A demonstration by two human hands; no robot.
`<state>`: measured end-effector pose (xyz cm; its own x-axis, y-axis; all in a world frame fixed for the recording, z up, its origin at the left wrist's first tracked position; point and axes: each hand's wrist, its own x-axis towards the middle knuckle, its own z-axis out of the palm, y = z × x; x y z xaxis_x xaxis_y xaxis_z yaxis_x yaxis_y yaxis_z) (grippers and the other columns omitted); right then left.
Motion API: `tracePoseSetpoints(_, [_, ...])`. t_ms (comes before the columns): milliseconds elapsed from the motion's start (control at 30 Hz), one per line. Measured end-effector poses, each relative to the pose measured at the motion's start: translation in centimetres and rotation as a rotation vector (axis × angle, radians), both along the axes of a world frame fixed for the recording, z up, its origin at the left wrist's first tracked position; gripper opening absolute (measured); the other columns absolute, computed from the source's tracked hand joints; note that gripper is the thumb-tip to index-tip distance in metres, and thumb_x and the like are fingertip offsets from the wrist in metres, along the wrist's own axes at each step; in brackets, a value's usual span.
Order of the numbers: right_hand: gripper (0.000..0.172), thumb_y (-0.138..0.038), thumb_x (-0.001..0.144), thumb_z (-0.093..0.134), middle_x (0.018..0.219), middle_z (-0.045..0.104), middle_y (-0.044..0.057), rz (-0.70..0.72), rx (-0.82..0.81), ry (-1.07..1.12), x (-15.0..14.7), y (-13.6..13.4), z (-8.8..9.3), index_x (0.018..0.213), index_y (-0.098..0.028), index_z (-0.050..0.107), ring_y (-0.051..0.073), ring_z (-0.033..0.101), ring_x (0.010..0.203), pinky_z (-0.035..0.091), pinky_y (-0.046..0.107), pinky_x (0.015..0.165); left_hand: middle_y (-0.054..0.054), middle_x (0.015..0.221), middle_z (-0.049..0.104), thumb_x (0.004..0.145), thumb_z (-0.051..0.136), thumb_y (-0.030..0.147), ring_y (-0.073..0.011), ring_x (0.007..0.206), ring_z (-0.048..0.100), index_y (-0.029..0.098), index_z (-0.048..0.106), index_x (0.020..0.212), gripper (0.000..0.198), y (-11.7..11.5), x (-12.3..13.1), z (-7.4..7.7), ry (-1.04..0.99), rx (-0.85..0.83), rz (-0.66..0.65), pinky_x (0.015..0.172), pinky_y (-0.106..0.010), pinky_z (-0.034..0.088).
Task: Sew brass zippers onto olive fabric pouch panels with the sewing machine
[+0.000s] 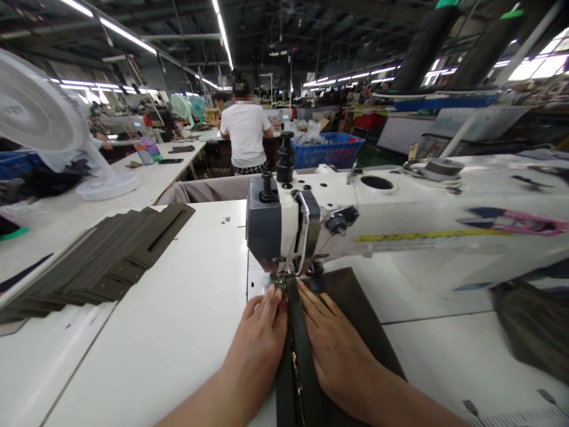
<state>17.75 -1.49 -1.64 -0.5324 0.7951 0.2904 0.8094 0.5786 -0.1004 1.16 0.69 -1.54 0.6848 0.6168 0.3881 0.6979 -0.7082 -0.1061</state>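
Observation:
A dark olive fabric piece [355, 314] with a zipper [293, 356] down its middle lies under the presser foot [282, 280] of a white and grey sewing machine [400, 219]. My left hand [260, 341] lies flat on the left of the zipper, fingers stretched toward the needle. On the zipper's right, my right hand [335, 347] rests flat on the fabric, fingers extended. Both hands press the fabric onto the white table [178, 320].
A fanned stack of olive fabric pieces [102, 255] lies at the left. A white fan [48, 124] stands on the neighbouring table. A person in a white shirt [246, 136] stands ahead, back turned. A blue basket [331, 151] sits behind the machine. Dark fabric [533, 320] hangs at right.

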Motion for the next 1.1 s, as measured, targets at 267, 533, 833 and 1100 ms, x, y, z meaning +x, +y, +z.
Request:
tracePoseSetpoints(267, [0.054,-0.011,0.076,0.041,0.132,0.044,0.013,-0.021,-0.008,-0.02,0.0,0.3,-0.5,0.13,-0.008,0.041,0.025,0.033,0.126,0.028,0.046,0.104,-0.021,0.114,0.053,0.086,0.035,0.005,-0.0268,0.109,0.051,0.004,0.052,0.111,0.03,0.4,0.0,0.3,0.003,-0.031,-0.005,0.086,-0.04,0.046])
tracePoseSetpoints(533, [0.052,-0.015,0.081,0.042,0.134,0.042,0.015,-0.03,-0.013,0.002,-0.1,0.9,-0.8,0.132,-0.007,0.038,0.024,0.029,0.128,0.025,0.046,0.106,-0.018,0.115,0.051,0.085,0.04,0.006,-0.0248,0.107,0.05,0.008,0.052,0.11,0.028,1.0,-0.1,0.7,-0.029,-0.131,-0.022,0.089,-0.04,0.046])
tracePoseSetpoints(833, [0.05,-0.026,0.078,0.048,0.128,0.045,0.02,0.086,-0.048,0.126,0.7,-1.4,1.0,0.123,-0.004,0.048,0.028,0.033,0.125,0.027,0.048,0.104,-0.015,0.106,0.052,0.083,0.046,0.005,-0.0223,0.095,0.054,0.007,0.053,0.105,0.024,1.6,-0.1,1.0,-0.076,-0.15,-0.011,0.084,-0.038,0.049])
tracePoseSetpoints(1100, [0.024,-0.008,0.079,0.042,0.086,0.065,0.013,0.224,0.442,0.204,-1.1,-5.6,-0.8,0.075,-0.012,0.066,0.024,0.057,0.085,0.048,0.038,0.083,-0.013,0.105,0.055,0.078,0.046,0.004,-0.0213,0.091,0.056,0.01,0.054,0.106,0.029,1.7,-0.4,1.0,-0.156,-0.219,-0.008,0.082,-0.037,0.05])
